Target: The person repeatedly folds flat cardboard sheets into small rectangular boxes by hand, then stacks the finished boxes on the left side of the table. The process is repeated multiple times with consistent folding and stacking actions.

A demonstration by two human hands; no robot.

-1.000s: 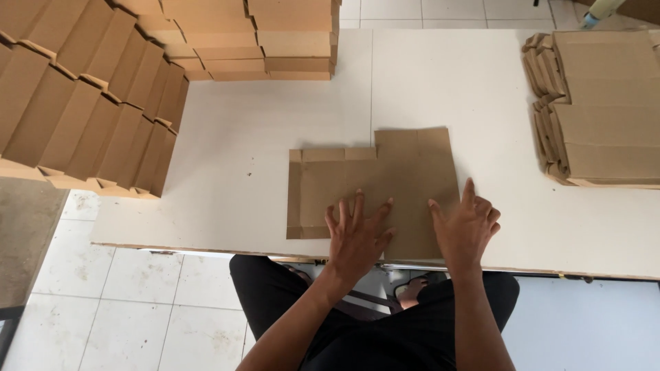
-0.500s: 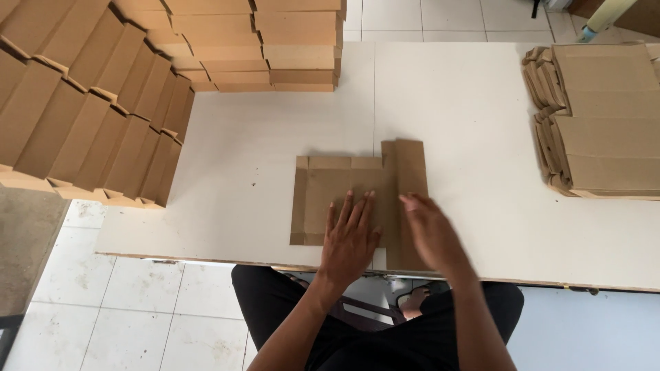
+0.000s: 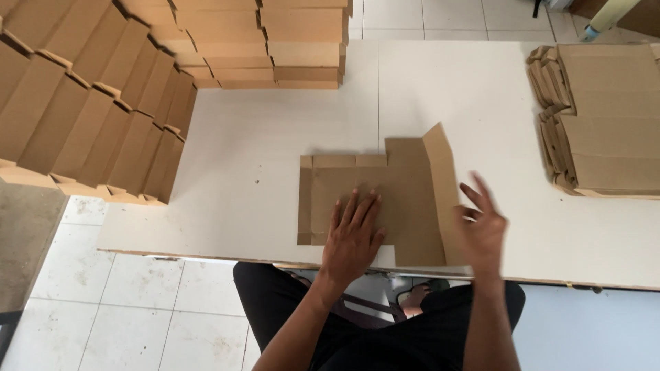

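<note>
Flat brown cardboard blank (image 3: 385, 199) near the front edge of the white table (image 3: 261, 137), directly ahead of the seated body, lying mostly flat with notched flaps along its left and upper sides. Pinned at the lower middle by the left hand (image 3: 354, 237), palm down, fingers spread and open, pressing rather than gripping. Half a second back, the right strip of the blank folded over toward the centre under the right hand; a second back, the whole sheet flat under both palms. Now that right panel released and sprung partway open again, standing tilted along a crease on the blank's right side, top corner raised off the table. Right hand (image 3: 481, 230) open, fingers loosely splayed, blurred with motion, just right of the raised panel at its lower end; whether touching the panel's edge or just clear of it, cannot tell. Judged from this: crease on the right side pre-broken by the fold and release, panel no longer flat, blank partly worked and not yet a box. Left of the blank, well apart, slanted rows of folded cardboard pieces (image 3: 89, 117); beyond the blank, at the far edge, a squared stack of the same (image 3: 302, 41); right of the blank, well apart, a pile of flat blanks (image 3: 605, 117) at the table's right end.
</note>
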